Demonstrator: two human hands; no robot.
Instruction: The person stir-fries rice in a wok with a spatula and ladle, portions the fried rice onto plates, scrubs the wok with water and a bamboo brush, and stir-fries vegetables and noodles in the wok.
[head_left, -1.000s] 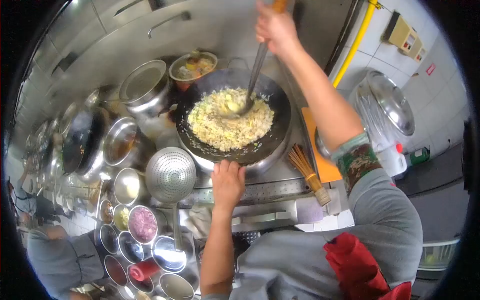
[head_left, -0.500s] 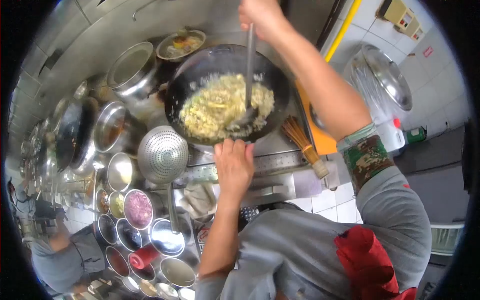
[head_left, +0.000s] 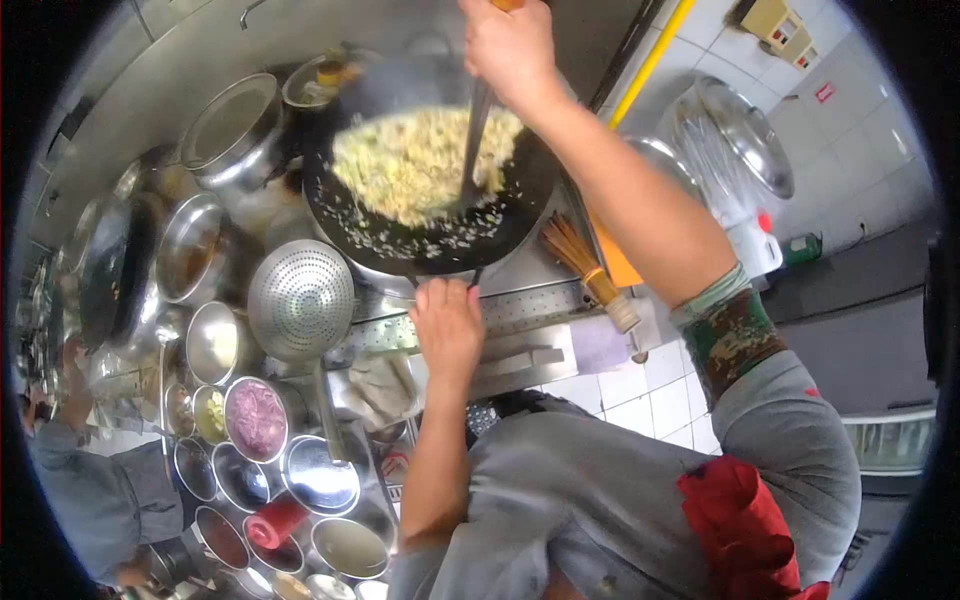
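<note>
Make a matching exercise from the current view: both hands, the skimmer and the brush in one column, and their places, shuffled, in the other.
1. Left hand
2. Right hand
3. Perforated skimmer
4. Bamboo brush

A. To the right of the wok, bristles towards it
B. Around the upper part of the ladle's handle
C. To the left of the wok
D. At the wok's near edge

Pairs: 1-D, 2-B, 3-C, 4-A

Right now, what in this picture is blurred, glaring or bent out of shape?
Head view: fisheye distortion curves the scene inside a black border; glare on the round steel lid and the steel bowl beside the red bottle; haze over the wok, its rice mixture smeared; cookware at far left soft and squeezed; the perforated skimmer fairly crisp.
</note>
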